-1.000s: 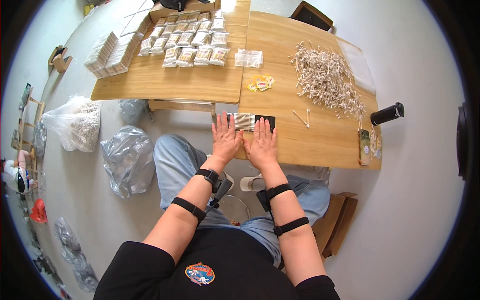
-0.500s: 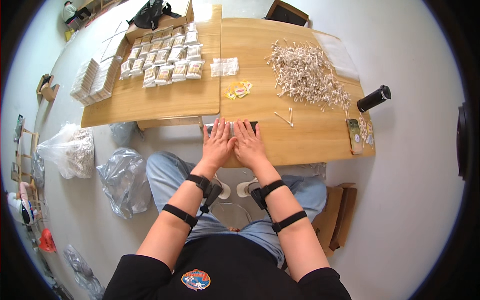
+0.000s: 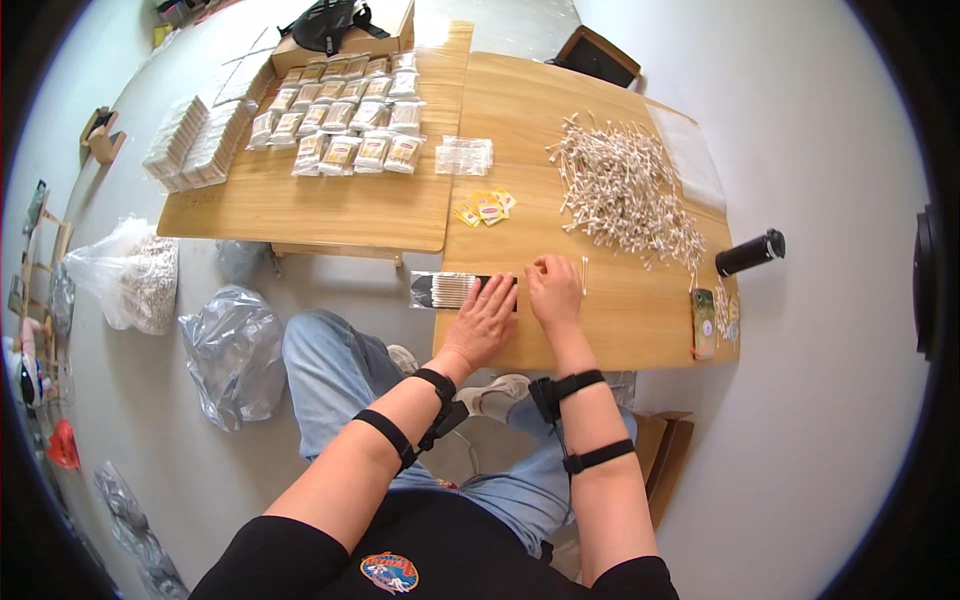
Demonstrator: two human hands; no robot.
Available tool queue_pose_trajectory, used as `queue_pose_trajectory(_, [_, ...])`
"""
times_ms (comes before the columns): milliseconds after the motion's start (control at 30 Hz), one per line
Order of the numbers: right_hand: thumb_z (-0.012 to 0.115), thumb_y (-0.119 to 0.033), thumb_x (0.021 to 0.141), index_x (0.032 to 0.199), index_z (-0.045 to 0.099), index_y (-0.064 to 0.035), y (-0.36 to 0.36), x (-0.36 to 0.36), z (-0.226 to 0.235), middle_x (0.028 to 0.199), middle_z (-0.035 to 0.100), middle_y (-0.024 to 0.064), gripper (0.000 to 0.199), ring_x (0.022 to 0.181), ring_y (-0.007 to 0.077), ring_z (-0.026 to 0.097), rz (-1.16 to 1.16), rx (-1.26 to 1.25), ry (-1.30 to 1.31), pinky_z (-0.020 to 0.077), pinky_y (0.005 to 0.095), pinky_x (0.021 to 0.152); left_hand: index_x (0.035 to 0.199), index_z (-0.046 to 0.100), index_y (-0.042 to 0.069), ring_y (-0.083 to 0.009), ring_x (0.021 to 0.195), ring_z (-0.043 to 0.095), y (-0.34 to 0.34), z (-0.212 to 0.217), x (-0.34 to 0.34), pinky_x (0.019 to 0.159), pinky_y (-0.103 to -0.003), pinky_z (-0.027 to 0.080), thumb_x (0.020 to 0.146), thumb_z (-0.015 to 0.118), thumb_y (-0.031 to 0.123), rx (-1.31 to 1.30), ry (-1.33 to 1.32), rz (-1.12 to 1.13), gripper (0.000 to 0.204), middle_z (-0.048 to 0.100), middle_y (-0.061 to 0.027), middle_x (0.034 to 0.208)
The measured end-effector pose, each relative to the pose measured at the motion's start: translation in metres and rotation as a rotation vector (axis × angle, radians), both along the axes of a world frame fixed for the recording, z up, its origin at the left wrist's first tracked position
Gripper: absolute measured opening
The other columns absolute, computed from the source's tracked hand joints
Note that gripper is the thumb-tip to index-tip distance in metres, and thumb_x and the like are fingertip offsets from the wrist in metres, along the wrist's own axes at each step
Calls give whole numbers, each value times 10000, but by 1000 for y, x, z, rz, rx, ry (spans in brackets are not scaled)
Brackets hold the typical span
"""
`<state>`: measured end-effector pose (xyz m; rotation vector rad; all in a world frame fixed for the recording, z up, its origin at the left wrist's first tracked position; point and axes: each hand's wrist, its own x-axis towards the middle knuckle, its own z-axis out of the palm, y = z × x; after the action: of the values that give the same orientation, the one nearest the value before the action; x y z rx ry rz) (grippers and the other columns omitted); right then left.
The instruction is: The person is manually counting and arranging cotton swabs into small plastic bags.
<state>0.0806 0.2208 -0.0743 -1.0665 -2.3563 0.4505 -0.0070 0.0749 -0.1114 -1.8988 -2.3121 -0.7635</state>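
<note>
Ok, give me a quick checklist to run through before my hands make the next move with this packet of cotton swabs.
1. Left hand lies flat on the clear packet of swabs at the table's near edge: ok.
2. Right hand rests beside it, fingers curled at the packet's right end: ok.
3. Packet fully on the table: not ok, its left end juts past the edge.
4. Packet sealed: cannot tell, the hands cover that end.
5. Loose swab pile within view on the right: ok.
6. Yellow labels lie just beyond the hands: ok.
</note>
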Motion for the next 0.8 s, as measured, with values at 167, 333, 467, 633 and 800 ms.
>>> queue_pose_trajectory(167, [776, -366, 789, 1061, 659, -59, 37, -92, 8, 1017, 667, 133, 427, 1024, 332, 618, -6, -117, -212, 507, 428, 874, 1406, 493, 51, -278, 1446, 341, 1, -6, -3, 1205, -467, 228, 886, 586, 242, 45, -13, -77, 562, 430, -117, 1516])
queue_pose_trajectory(333, [777, -422, 786, 1100, 650, -38, 47, -140, 14, 1128, 672, 150, 512, 1152, 326, 605, -138, -185, -426, 510, 412, 940, 1444, 447, 56, -274, 1457, 326, -2, -2, -1, 1215, -466, 212, 831, 599, 211, 17, -120, -106, 650, 421, -106, 1522])
queue_pose_trajectory(467, [793, -382, 772, 1069, 665, -46, 65, -135, -2, 1098, 696, 161, 466, 1080, 326, 659, -205, -331, -442, 535, 435, 891, 1461, 427, 61, -266, 1464, 313, -1, -1, 0, 1220, -470, 193, 815, 619, 231, 5, -178, -128, 695, 414, -103, 1527])
queue_pose_trajectory(633, [811, -306, 753, 925, 683, -65, 66, -119, -18, 905, 720, 145, 323, 853, 324, 698, -201, -297, -233, 545, 436, 770, 1344, 549, 68, -266, 1459, 318, -5, -2, -3, 1214, -482, 194, 864, 569, 285, -3, -135, -94, 528, 435, -110, 1503])
queue_pose_trajectory(800, [815, -238, 760, 845, 659, -43, 82, -89, -48, 767, 703, 96, 264, 663, 241, 664, -213, -338, 68, 527, 376, 643, 1342, 553, 80, -263, 1452, 331, -5, 4, -4, 1213, -478, 199, 850, 582, 231, 25, -207, -148, 516, 438, -105, 1500])
